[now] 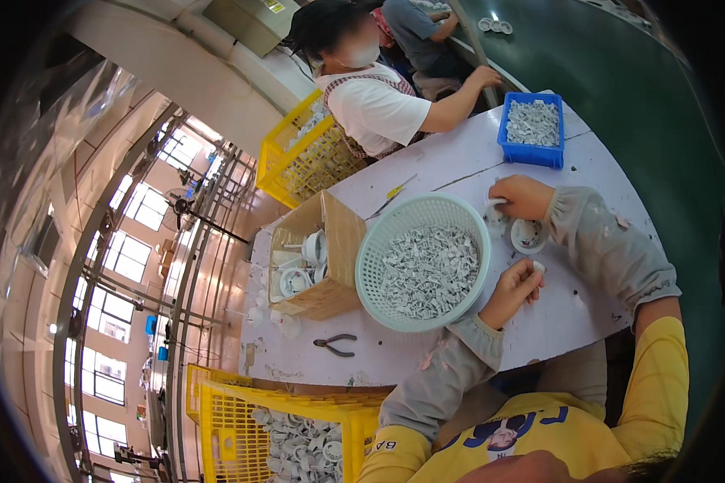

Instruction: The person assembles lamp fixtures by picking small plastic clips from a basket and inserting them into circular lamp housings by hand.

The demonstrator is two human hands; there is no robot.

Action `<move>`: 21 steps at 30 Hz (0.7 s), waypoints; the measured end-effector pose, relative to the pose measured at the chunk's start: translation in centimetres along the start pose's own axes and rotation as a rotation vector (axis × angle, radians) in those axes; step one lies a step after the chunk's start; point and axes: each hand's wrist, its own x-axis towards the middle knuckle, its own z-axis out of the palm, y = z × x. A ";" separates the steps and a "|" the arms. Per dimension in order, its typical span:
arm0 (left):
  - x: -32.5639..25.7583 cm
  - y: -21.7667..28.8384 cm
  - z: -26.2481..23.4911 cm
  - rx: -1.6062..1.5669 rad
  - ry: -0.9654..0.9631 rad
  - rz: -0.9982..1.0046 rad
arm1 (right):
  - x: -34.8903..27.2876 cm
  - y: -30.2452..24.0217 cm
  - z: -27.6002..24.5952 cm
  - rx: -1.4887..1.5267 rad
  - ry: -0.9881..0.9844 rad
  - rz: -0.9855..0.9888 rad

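Note:
My left hand is closed near the right rim of a pale green plastic basket, pinching a small white plastic piece. The basket holds a heap of small white plastic pieces. Farther out, my right hand has its fingers closed on a white round plastic part, partly covered by the fingers. Between my hands, a second white round part with a hollow middle lies on the white table.
A blue bin of small white pieces stands at the far right. Left of the basket are a cardboard box of white parts and pliers. Yellow crates flank the table. A masked co-worker sits at the far side.

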 end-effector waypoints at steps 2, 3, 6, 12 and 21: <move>-0.4 0.2 0.2 -0.001 -0.010 -0.005 | -1.3 -1.2 -1.1 0.084 0.222 -0.093; -0.4 0.3 0.2 0.006 0.001 0.000 | -1.9 -1.7 -1.7 0.165 0.444 -0.188; -0.6 0.2 0.2 -0.002 0.002 0.005 | -3.9 -3.1 -3.4 0.553 0.445 -0.006; -0.8 0.5 0.5 -0.027 -0.002 0.035 | -7.3 -3.4 -4.0 1.003 0.311 0.093; 0.1 0.1 1.0 -0.115 0.170 0.394 | -9.5 -4.0 -4.0 0.574 -0.167 0.038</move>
